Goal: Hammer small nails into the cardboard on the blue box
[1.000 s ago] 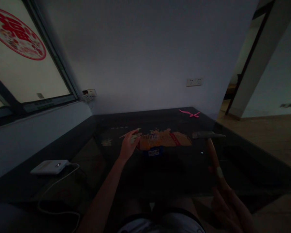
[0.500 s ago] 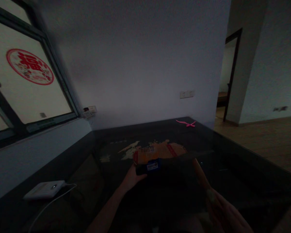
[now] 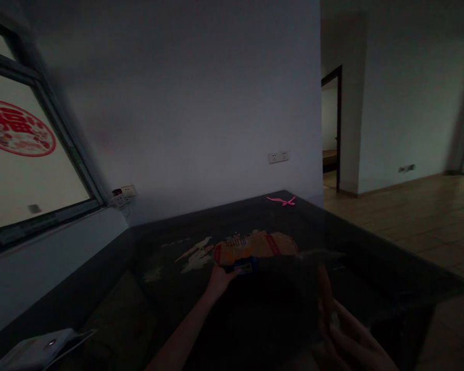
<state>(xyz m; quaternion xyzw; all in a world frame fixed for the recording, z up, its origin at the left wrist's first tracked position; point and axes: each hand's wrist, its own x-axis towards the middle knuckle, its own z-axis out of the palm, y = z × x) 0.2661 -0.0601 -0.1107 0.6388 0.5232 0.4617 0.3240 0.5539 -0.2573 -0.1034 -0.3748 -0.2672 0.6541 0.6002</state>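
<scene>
On the dark table lies an orange-brown package (image 3: 257, 246) with red bands, lettering on its left part. A small dark blue item (image 3: 248, 266) with a pale label sits against its near side. My left hand (image 3: 220, 280) is at the package's left end, its thumb reaching along the blue item; the other fingers are hidden. Lower right, my right hand (image 3: 342, 330) is closed around a slim tan stick-like object (image 3: 325, 288), which points up and away. The picture is dim, and what this object is cannot be made out.
A pink ribbon-like item (image 3: 284, 201) lies near the table's far corner. At the lower left is a white device (image 3: 38, 350) with a cable. The dark table (image 3: 201, 208) meets the wall. A window is on the left, and a doorway stands at the right.
The view has turned to the right. My left hand still touches the package and blue item. The tan object in my right hand now points more steeply upward.
</scene>
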